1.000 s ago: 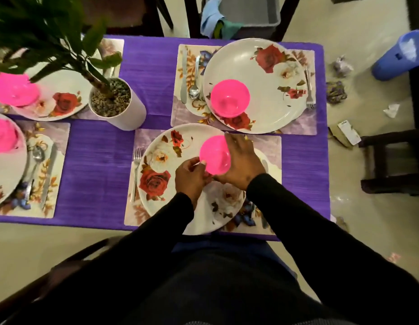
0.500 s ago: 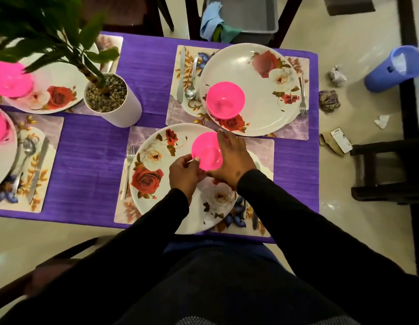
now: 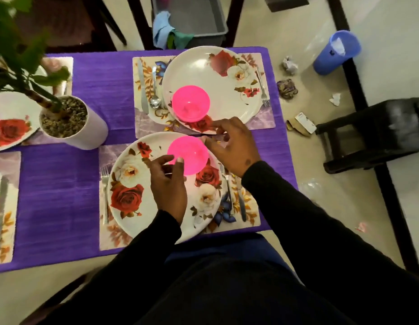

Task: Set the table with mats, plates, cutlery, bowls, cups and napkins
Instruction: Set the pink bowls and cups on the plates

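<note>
Pink plastic, the near bowl (image 3: 188, 158) sits on the far part of the near plate (image 3: 142, 184), a rose-patterned plate that lies on its mat (image 3: 111, 233) at the table's near edge. Both hands are beside the bowl with fingers loosely spread: the left hand (image 3: 168, 184) hangs over the plate's middle, its thumb tip overlapping the bowl's near rim, though whether it touches cannot be told; the right hand (image 3: 232, 148) hovers just off the bowl's right side, fingers reaching toward the narrow gap between the two plates, grasping nothing. A fork (image 3: 105, 193) lies on the mat just left of the plate, and a knife (image 3: 241, 202) just right of it, partly under the right sleeve. Directly beyond, the far plate (image 3: 229, 90) carries a second pink bowl (image 3: 190, 103), its rim nearly meeting the near plate's. Left of the near setting, bare purple tablecloth (image 3: 58, 195) runs to the next mat. A white plant pot (image 3: 74, 123) stands at that strip's far end. Right of the settings, the cloth ends in a thin margin at the table's edge.
</note>
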The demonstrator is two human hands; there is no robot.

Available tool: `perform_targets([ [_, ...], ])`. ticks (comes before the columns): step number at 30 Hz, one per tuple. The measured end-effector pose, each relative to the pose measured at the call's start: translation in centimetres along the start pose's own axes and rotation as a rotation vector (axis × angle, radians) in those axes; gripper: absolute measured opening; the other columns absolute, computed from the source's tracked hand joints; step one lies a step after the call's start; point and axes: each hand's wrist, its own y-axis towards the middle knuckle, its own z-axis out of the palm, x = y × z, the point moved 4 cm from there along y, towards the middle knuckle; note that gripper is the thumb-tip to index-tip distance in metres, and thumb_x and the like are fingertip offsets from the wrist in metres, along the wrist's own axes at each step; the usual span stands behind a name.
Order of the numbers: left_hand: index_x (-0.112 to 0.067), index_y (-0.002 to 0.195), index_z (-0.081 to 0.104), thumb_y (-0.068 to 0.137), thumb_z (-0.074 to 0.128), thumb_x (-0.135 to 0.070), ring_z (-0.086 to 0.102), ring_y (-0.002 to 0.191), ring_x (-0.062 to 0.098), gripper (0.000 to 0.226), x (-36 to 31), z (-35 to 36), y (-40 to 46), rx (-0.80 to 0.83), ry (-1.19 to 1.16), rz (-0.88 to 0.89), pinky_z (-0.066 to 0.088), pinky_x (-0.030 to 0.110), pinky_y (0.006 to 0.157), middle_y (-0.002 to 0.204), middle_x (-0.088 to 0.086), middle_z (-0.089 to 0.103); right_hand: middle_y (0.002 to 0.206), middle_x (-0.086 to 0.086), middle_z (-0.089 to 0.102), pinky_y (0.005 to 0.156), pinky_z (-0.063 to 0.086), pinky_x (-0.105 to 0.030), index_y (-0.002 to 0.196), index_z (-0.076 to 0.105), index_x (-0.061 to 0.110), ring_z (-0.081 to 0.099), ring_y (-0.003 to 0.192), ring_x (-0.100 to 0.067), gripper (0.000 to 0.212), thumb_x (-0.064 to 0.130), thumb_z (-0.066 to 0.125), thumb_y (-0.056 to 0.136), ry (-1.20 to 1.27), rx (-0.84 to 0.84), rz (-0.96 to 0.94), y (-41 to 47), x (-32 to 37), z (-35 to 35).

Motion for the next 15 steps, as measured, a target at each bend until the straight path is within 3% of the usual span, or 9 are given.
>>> perform_targets([
  [2, -0.023, 0.102, 0.061, 0.1, 0.06, -0.024, 0.065, 0.068, 0.017, 0.003, -0.6, 2.0, -0.9, 0.124, -0.017, 0.011, 0.053, 0.034, 0.061, 0.088, 0.003, 0.07, 0.085, 0.01, 0.064, 0.069, 0.05, -0.024, 0.107, 0.07, 0.017, 0.06, 0.077, -0.003, 0.026, 0.036, 0.07, 0.089, 0.095, -0.034, 0.022, -0.8, -0.2, -1.6],
  [4, -0.019, 0.099, 0.063, 0.102, 0.058, -0.019, 0.065, 0.066, 0.018, 0.006, -0.9, 4.2, -2.1, 0.257, -0.069, -0.026, 0.054, 0.033, 0.059, 0.079, 0.0, 0.07, 0.076, 0.015, 0.063, 0.064, 0.046, -0.019, 0.098, 0.072, 0.017, 0.059, 0.069, 0.0, 0.017, 0.032, 0.071, 0.089, 0.12, -0.05, 0.051, -1.9, -0.9, -2.9],
  [11, -0.012, 0.109, 0.064, 0.101, 0.058, -0.017, 0.067, 0.073, 0.022, 0.011, -1.0, 13.0, -5.6, 0.57, -0.046, -0.183, 0.054, 0.032, 0.063, 0.09, 0.009, 0.071, 0.07, 0.0, 0.065, 0.066, 0.052, -0.033, 0.093, 0.075, 0.013, 0.058, 0.064, -0.011, 0.013, 0.025, 0.073, 0.089, 0.228, -0.064, 0.163, -3.5, -7.2, -8.1],
  [15, -0.016, 0.113, 0.066, 0.1, 0.062, -0.023, 0.071, 0.081, 0.022, 0.016, -0.6, 19.1, -7.7, 0.592, 0.003, -0.172, 0.057, 0.033, 0.069, 0.102, 0.012, 0.074, 0.07, 0.005, 0.064, 0.066, 0.051, -0.028, 0.092, 0.075, 0.016, 0.058, 0.065, -0.011, 0.012, 0.028, 0.074, 0.089, 0.28, -0.08, 0.189, -3.2, -13.6, -13.2],
])
